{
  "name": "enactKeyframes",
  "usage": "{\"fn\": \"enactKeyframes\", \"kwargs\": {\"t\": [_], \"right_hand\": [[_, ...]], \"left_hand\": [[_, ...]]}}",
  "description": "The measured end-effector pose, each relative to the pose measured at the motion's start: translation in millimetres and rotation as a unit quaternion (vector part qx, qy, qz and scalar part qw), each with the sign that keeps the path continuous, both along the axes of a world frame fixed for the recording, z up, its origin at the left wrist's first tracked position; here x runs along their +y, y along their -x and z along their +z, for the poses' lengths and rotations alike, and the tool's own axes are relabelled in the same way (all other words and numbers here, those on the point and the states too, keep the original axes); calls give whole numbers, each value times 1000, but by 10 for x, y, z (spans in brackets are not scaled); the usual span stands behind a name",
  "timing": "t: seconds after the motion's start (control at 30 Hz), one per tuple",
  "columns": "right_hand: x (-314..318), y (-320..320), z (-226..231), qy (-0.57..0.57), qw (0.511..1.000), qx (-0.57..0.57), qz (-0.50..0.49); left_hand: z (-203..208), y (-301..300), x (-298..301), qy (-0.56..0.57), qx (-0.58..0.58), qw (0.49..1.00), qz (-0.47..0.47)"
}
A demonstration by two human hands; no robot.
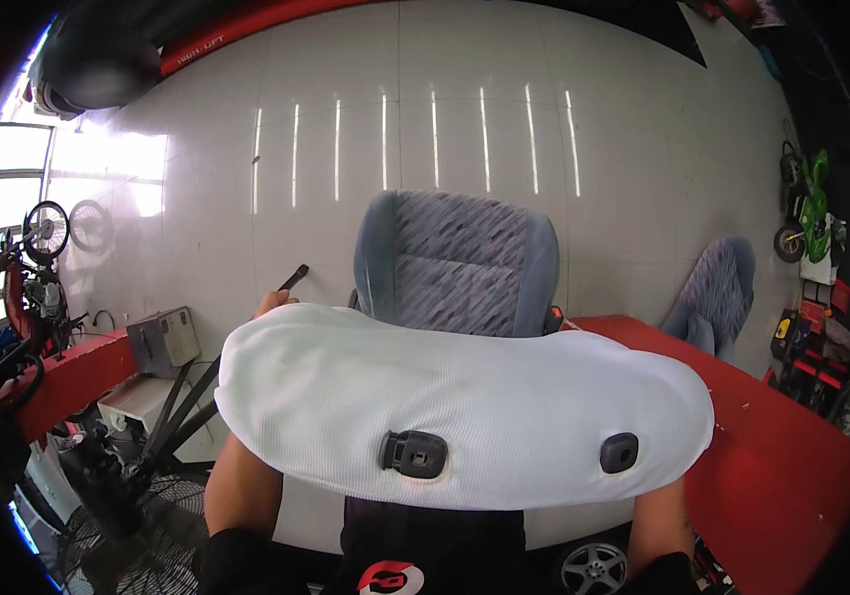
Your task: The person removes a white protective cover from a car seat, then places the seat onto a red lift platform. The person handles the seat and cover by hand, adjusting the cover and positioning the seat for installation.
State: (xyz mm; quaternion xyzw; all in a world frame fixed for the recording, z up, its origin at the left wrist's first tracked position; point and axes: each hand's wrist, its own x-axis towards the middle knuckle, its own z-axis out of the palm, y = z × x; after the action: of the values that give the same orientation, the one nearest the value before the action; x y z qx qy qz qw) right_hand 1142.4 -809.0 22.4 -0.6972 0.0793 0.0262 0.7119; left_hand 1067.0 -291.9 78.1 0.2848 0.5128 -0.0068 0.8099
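Note:
A large white ribbed seat cushion [464,397] spans the middle of the view, with two black plastic headrest sockets [414,454] on its near face. My left hand [269,301] peeks over the cushion's upper left edge and grips a thin black tool [294,277] that points up and to the right. The left forearm [241,486] rises from the lower edge. Only my right forearm [659,524] shows; the hand itself is hidden behind the cushion's right end. Just beyond the cushion stands a grey car seat [456,260] with a patterned centre.
A red platform [772,446] runs along the right, with a second grey patterned seat [717,288] beyond it. A black floor fan [137,535] and a grey box [164,339] sit lower left. Motorcycles [23,288] stand far left, a green mini bike [813,213] far right. A wheel [593,567] lies below.

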Motion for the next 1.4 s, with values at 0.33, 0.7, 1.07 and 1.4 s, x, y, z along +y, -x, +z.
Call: {"fn": "enactKeyframes", "kwargs": {"t": [0.33, 0.7, 1.07, 1.4], "right_hand": [[41, -1, 130, 0, 1000, 2, 3], [142, -165, 172, -19, 999, -7, 48], [376, -409, 349, -30, 992, 19, 118], [627, -334, -64, -50, 986, 75, 143]], "left_hand": [[-182, -45, -22, -119, 154, 980, -45], [-505, -354, -2, -46, 8, 997, -56], [-1619, -728, 391, -404, 104, 870, -261], [-1759, -975, 622, -477, 126, 813, -309]]}}
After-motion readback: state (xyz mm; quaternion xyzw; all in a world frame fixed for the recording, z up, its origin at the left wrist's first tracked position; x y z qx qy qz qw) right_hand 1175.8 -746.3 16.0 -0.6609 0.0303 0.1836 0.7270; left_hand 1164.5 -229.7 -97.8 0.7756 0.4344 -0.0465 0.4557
